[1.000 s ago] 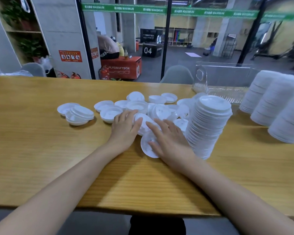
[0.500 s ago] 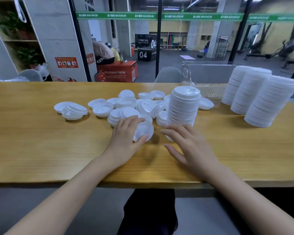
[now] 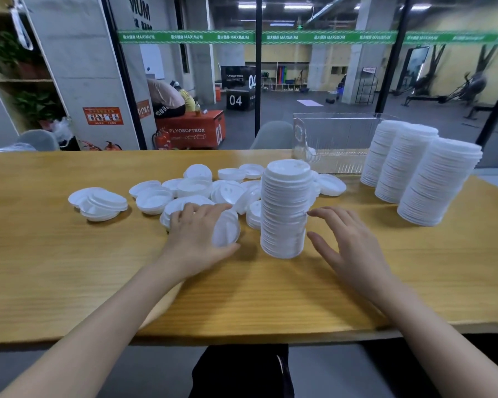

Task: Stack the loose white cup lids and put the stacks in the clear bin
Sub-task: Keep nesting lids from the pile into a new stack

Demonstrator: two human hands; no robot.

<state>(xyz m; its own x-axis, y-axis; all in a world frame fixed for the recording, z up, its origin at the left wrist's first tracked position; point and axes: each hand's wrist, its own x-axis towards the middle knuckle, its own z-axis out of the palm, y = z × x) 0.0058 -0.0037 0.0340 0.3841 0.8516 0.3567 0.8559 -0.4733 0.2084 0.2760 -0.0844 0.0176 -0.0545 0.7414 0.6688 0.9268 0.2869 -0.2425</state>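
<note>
Loose lids (image 3: 193,186) scattered on tabletop (image 3: 69,268) mid-frame, left of tall stack (image 3: 285,208). Since a moment ago: one lid (image 3: 226,229) tipped up, pinched by fingers of left hand (image 3: 196,239); fingers of right hand (image 3: 351,248) spread, moved beside stack, perhaps touching it. Ready for adding.

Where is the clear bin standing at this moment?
In the head view the clear bin stands at the far edge of the table, right of centre, behind the single lid stack and just left of three tall lid stacks.
</note>
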